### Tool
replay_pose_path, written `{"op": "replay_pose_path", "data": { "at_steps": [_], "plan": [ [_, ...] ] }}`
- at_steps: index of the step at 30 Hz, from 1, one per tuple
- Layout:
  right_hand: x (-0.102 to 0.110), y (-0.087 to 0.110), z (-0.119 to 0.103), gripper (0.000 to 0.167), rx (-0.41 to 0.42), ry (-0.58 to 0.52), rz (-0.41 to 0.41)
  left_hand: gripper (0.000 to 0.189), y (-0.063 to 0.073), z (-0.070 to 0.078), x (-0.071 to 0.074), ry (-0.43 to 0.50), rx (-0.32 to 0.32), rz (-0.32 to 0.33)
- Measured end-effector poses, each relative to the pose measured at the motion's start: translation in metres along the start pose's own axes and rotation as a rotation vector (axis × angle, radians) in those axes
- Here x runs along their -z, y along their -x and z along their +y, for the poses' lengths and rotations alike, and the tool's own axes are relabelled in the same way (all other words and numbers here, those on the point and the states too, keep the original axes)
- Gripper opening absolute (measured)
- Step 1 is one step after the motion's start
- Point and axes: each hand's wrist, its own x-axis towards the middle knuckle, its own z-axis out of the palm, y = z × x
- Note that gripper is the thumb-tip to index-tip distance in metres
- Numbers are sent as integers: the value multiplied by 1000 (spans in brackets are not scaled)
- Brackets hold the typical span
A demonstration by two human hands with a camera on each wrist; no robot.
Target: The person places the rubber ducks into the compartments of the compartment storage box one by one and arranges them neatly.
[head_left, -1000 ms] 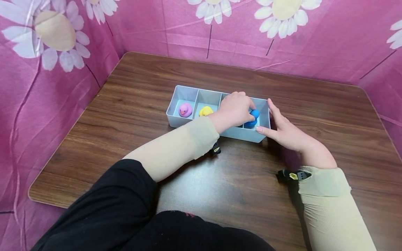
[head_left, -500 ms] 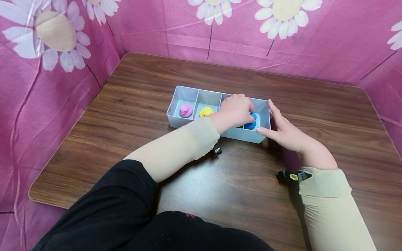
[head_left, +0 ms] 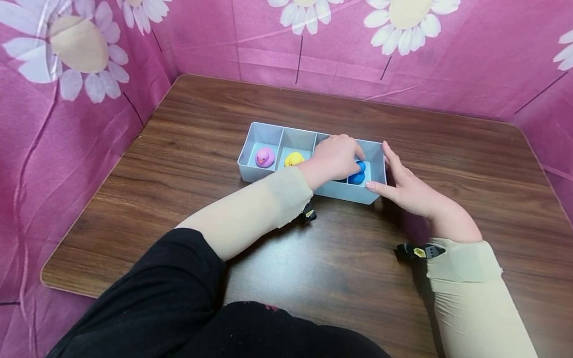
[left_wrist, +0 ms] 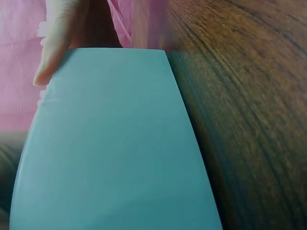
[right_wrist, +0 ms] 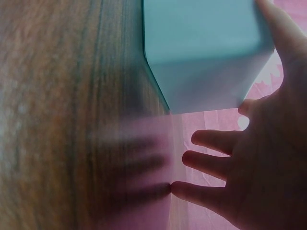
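In the head view a pale blue divided box [head_left: 342,192] stands on the wooden table. My left hand [head_left: 334,158] reaches down into its right part, thumb and fingers at a small blue rubber duck [head_left: 356,177] low in the end compartment. The hand hides part of the duck and most of the compartment beside it. My right hand [head_left: 409,189] holds the box's right end between thumb and index finger; the right wrist view shows the other fingers [right_wrist: 206,164] stretched out beyond the box. A purple rubber duck [head_left: 265,157] sits in the leftmost compartment, a yellow one [head_left: 294,159] beside it.
The wooden table [head_left: 179,164] runs back to a pink cloth [head_left: 344,64] printed with white daisies, which also hangs at both sides. A black wrist device [head_left: 418,251] sits near the right cuff, and another [head_left: 308,213] under the left.
The blue duck has gone down deeper into the right end compartment, with the left thumb and fingers at it. The right hand and the box have hardly moved.
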Motion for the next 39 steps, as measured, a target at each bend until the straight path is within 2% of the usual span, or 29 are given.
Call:
{"op": "replay_pose_path", "data": {
  "at_steps": [8,12,18,23,26,31,35,39],
  "plan": [
    [0,0,0,101,5,-14,1,17,1,3,1,21,27,21],
    [0,0,1,101,5,-19,-1,19,1,2,2,27,34,24],
    [0,0,0,101,8,-19,1,32,1,0,4,76,13,-15],
    [1,1,-1,101,7,-19,1,30,2,0,5,84,3,-42],
    [1,1,0,101,6,-22,-2,27,3,1,5,72,1,-31],
    [1,0,0,102,13,-27,-2,12,4,3,4,34,15,15],
    [0,1,0,102,13,-15,-3,22,4,3,3,18,22,33],
    [0,1,-1,102,12,-5,-5,32,4,1,3,59,27,17]
  ]
}}
